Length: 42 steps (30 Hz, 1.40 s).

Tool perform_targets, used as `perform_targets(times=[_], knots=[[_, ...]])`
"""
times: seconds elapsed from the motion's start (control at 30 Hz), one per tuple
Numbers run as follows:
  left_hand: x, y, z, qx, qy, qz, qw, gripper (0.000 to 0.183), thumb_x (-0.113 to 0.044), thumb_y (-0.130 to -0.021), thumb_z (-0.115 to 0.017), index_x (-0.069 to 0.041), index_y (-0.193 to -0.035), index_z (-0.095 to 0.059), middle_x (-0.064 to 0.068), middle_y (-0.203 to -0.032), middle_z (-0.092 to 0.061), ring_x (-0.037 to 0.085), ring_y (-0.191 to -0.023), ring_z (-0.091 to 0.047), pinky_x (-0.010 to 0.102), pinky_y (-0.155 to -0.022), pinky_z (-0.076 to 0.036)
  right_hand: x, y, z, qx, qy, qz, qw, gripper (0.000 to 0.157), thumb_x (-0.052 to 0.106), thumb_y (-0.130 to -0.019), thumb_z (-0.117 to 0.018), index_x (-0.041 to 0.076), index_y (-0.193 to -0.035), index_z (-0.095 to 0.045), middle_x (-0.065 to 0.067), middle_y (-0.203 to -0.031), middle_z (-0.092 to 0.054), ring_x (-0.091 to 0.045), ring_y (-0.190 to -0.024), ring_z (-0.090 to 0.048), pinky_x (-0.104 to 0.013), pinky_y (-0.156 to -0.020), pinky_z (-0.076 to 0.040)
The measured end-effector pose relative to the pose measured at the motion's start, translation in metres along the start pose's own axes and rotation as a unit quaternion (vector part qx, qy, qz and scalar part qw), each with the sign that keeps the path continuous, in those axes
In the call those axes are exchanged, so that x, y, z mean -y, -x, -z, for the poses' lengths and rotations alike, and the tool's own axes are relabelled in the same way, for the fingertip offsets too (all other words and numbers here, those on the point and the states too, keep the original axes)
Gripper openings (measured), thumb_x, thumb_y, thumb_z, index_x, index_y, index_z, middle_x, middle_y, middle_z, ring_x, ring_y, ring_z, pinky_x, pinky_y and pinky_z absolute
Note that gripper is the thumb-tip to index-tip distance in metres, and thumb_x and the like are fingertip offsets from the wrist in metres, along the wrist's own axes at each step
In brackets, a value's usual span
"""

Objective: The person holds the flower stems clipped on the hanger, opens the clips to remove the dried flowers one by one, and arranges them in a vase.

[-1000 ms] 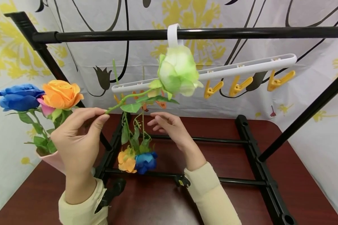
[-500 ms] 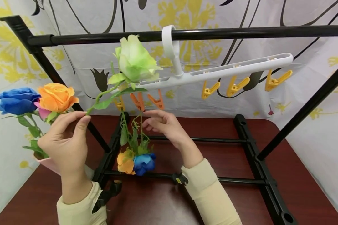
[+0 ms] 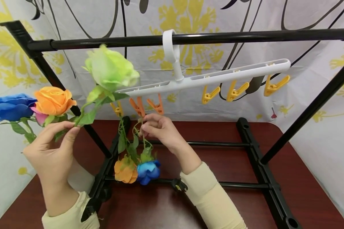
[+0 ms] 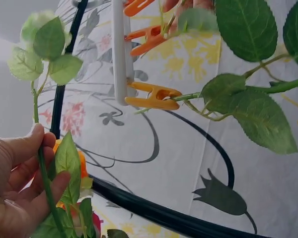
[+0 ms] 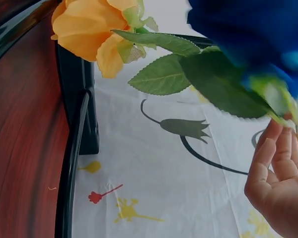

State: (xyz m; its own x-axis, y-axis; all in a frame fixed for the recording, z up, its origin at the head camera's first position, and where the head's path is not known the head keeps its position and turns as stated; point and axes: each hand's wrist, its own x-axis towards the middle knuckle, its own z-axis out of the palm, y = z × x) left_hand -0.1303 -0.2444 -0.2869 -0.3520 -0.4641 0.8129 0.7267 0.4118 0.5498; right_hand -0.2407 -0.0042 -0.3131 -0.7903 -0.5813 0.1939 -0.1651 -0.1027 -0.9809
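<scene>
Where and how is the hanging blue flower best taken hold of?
Probably a pinch on its stem, just below the orange clip, from the right: the blue flower hangs head-down by that slim stem, and the hanging orange flower crowds its left.

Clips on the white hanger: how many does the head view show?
6: yellow clip at the left end, two orange clips beside it, three yellow clips right of the hook; none seems hidden.

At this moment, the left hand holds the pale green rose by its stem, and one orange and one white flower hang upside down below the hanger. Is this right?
Not quite: the head view shows a blue flower, not a white one, hanging beside the orange flower. The rest is right: the left hand holds the pale green rose by its stem.
</scene>
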Motion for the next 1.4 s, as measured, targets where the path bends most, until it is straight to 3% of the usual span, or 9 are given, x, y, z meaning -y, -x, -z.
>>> perform_targets(times=[0.27, 0.4, 0.53, 0.7, 0.83, 0.93, 1.07, 1.33, 1.4], knots=[[-0.003, -0.003, 0.004, -0.048, 0.063, 0.01, 0.9968, 0.018, 0.019, -0.075, -0.074, 0.028, -0.087, -0.065, 0.006, -0.08, -0.074, 0.014, -0.071, -0.063, 0.014, -0.062, -0.05, -0.003, 0.001, -0.001, -0.021, 0.007, 0.007, 1.0, 0.021, 0.008, -0.1, -0.058, -0.003, -0.117, -0.06, 0.007, -0.085, -0.069, -0.017, -0.083, -0.065, -0.028, -0.075, -0.054], [0.005, -0.004, 0.01, -0.049, 0.012, 0.036, 0.9981, 0.013, 0.013, -0.078, -0.075, 0.021, -0.087, -0.069, -0.001, -0.079, -0.073, 0.009, -0.067, -0.059, 0.013, -0.058, -0.044, -0.005, 0.002, 0.0, -0.032, 0.004, 0.009, 0.999, 0.02, 0.009, -0.099, -0.059, -0.001, -0.117, -0.062, 0.008, -0.084, -0.069, -0.015, -0.079, -0.063, -0.027, -0.071, -0.052], [0.012, -0.003, 0.02, -0.003, -0.075, 0.069, 0.9948, 0.009, 0.009, -0.082, -0.074, 0.012, -0.09, -0.073, -0.011, -0.08, -0.072, 0.003, -0.068, -0.059, 0.011, -0.062, -0.046, -0.006, 0.003, -0.001, -0.029, -0.003, 0.016, 0.999, 0.019, 0.008, -0.099, -0.058, -0.001, -0.116, -0.062, 0.01, -0.084, -0.069, -0.01, -0.078, -0.063, -0.03, -0.073, -0.052], [0.008, -0.003, 0.034, 0.049, -0.213, 0.09, 0.9718, 0.008, 0.004, -0.086, -0.073, 0.009, -0.093, -0.073, -0.028, -0.075, -0.063, -0.007, -0.058, -0.054, 0.006, -0.057, -0.043, -0.006, 0.002, -0.001, -0.025, -0.001, 0.016, 1.0, 0.022, 0.008, -0.099, -0.059, -0.002, -0.119, -0.061, 0.009, -0.085, -0.069, -0.014, -0.08, -0.062, -0.034, -0.076, -0.052], [0.002, -0.001, 0.038, 0.061, -0.322, 0.097, 0.9399, 0.013, -0.004, -0.089, -0.073, 0.007, -0.096, -0.073, -0.043, -0.072, -0.05, -0.021, -0.056, -0.046, 0.0, -0.059, -0.037, -0.006, 0.004, 0.002, -0.045, -0.005, 0.004, 0.999, 0.02, 0.009, -0.099, -0.06, 0.001, -0.117, -0.062, 0.008, -0.083, -0.069, -0.015, -0.077, -0.06, -0.028, -0.07, -0.05], [-0.001, 0.001, 0.038, 0.067, -0.386, 0.091, 0.9156, 0.016, -0.01, -0.089, -0.074, 0.005, -0.096, -0.074, -0.022, -0.074, -0.068, -0.029, -0.061, -0.039, -0.002, -0.062, -0.031, -0.007, 0.005, 0.003, -0.053, -0.01, 0.0, 0.999, 0.02, 0.008, -0.098, -0.061, 0.001, -0.117, -0.062, 0.008, -0.081, -0.069, -0.012, -0.075, -0.061, -0.025, -0.07, -0.05], [-0.005, 0.003, 0.037, 0.065, -0.411, 0.082, 0.9054, 0.019, -0.012, -0.089, -0.074, 0.006, -0.094, -0.074, 0.026, -0.09, -0.072, -0.032, -0.062, -0.033, -0.001, -0.064, -0.028, -0.009, 0.004, 0.003, -0.052, -0.018, 0.0, 0.998, 0.019, 0.007, -0.098, -0.06, 0.0, -0.116, -0.06, 0.009, -0.08, -0.068, -0.01, -0.074, -0.061, -0.025, -0.071, -0.05], [0.002, 0.0, 0.036, 0.074, -0.403, 0.083, 0.9084, 0.018, -0.01, -0.089, -0.074, 0.007, -0.096, -0.075, 0.028, -0.092, -0.072, -0.033, -0.06, -0.034, -0.004, -0.057, -0.029, -0.01, 0.006, 0.004, -0.054, -0.035, 0.021, 0.998, 0.021, 0.005, -0.099, -0.058, -0.002, -0.119, -0.059, 0.005, -0.081, -0.068, -0.012, -0.069, -0.065, -0.028, -0.071, -0.055], [0.004, -0.001, 0.037, 0.071, -0.396, 0.084, 0.9116, 0.018, -0.01, -0.088, -0.075, 0.006, -0.096, -0.075, 0.015, -0.086, -0.075, -0.031, -0.06, -0.037, -0.003, -0.058, -0.031, -0.01, 0.007, 0.003, -0.05, -0.035, 0.025, 0.998, 0.022, 0.005, -0.099, -0.058, -0.002, -0.12, -0.058, 0.005, -0.082, -0.068, -0.012, -0.067, -0.066, -0.028, -0.071, -0.056]])
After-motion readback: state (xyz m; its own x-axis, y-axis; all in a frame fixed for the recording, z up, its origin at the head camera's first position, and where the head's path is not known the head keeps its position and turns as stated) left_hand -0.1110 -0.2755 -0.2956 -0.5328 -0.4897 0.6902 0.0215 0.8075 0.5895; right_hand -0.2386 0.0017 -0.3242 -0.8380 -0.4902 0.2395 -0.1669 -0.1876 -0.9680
